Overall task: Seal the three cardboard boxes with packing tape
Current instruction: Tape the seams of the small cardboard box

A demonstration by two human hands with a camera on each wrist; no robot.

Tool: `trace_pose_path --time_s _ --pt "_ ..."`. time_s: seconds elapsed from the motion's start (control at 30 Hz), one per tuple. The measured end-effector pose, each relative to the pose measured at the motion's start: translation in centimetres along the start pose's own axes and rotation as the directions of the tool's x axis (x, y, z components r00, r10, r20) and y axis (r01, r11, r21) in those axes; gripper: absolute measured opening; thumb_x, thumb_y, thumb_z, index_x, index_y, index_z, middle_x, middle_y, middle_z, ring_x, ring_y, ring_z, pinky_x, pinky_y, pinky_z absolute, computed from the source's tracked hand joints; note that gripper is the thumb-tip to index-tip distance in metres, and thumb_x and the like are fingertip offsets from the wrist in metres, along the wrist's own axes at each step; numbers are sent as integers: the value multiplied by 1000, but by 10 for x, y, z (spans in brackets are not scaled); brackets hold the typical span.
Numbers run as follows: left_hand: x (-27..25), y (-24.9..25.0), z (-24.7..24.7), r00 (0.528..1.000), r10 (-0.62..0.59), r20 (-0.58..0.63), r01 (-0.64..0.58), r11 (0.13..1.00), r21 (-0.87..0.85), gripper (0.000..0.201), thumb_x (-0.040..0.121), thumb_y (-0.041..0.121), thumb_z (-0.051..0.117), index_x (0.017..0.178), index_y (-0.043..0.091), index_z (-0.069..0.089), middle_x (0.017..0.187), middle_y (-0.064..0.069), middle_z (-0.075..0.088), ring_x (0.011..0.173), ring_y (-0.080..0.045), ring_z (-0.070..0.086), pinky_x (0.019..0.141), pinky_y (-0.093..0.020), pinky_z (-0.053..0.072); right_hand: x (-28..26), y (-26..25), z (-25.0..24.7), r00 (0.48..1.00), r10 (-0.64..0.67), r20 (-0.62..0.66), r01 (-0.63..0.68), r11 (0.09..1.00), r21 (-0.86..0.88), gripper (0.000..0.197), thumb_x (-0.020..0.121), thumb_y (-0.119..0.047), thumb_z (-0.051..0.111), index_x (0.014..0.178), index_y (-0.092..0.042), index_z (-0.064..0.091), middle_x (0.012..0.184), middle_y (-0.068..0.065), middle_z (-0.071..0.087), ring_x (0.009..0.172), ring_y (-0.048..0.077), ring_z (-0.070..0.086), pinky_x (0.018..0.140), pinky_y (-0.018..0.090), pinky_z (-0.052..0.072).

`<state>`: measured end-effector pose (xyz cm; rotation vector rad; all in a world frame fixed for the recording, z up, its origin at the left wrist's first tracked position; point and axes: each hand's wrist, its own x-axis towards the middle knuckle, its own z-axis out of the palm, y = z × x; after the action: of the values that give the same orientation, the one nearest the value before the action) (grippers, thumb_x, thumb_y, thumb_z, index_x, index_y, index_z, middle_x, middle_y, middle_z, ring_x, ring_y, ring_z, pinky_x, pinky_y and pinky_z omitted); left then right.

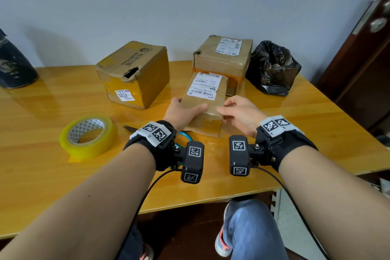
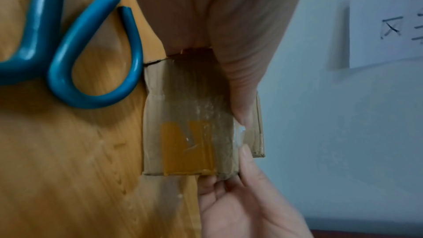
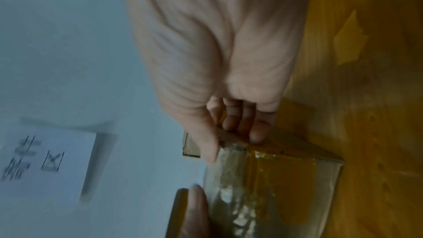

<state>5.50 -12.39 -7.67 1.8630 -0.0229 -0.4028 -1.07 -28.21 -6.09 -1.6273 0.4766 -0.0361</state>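
Note:
A small flat cardboard box [image 1: 203, 99] with a white label lies mid-table, yellowish tape on its near end [image 2: 187, 144]. My left hand [image 1: 185, 110] grips its near left corner, thumb [image 2: 242, 111] on the top face. My right hand [image 1: 232, 110] holds the near right corner, thumb above and fingers [image 3: 240, 122] curled round the corner of the box [image 3: 286, 178]. A dented larger box [image 1: 137, 74] stands at the back left, and a third labelled box [image 1: 223, 57] behind the small one. The tape roll [image 1: 88, 136] lies flat to the left.
Blue-handled scissors [image 2: 91, 61] lie under my left wrist, the blades [image 1: 128, 127] pointing left towards the roll. A black plastic bag [image 1: 273, 67] sits at the back right and a dark vessel [image 1: 12, 63] at the far left. The table edge [image 1: 211, 198] runs close to my knees.

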Motion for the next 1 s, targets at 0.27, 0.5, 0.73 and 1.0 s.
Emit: trace_pose_path --time_s 0.27,0.5,0.73,1.0 --pt "-12 -6 -11 996 61 -60 -66 994 -83 80 86 66 51 147 18 30 145 -5 40 129 -24 43 107 -39 39 -9 2 -2 991 127 40 -132 978 164 19 96 -22 55 95 -4 53 82 12 57 72 22 58 66 31 54" --pt "-29 -11 -2 935 353 15 -337 878 339 102 52 54 87 138 38 34 141 -5 24 133 -25 28 110 -38 34 -17 6 11 994 104 -24 -102 992 72 32 100 -25 48 77 -6 59 78 11 62 69 20 59 64 28 51" --pt "-31 -9 7 915 390 -103 -321 860 397 116 52 54 86 145 27 22 130 -7 31 124 -27 33 102 -35 35 -22 4 12 996 88 -26 -87 996 26 28 98 -22 52 77 -6 60 76 10 62 66 18 58 64 27 50" --pt "-43 -2 -15 805 577 137 -586 737 337 124 52 37 90 148 41 12 122 5 28 118 -13 34 98 -24 37 -12 -18 -1 869 -36 -494 18 999 -41 72 83 -49 56 134 -1 44 124 13 54 111 30 53 99 49 44"
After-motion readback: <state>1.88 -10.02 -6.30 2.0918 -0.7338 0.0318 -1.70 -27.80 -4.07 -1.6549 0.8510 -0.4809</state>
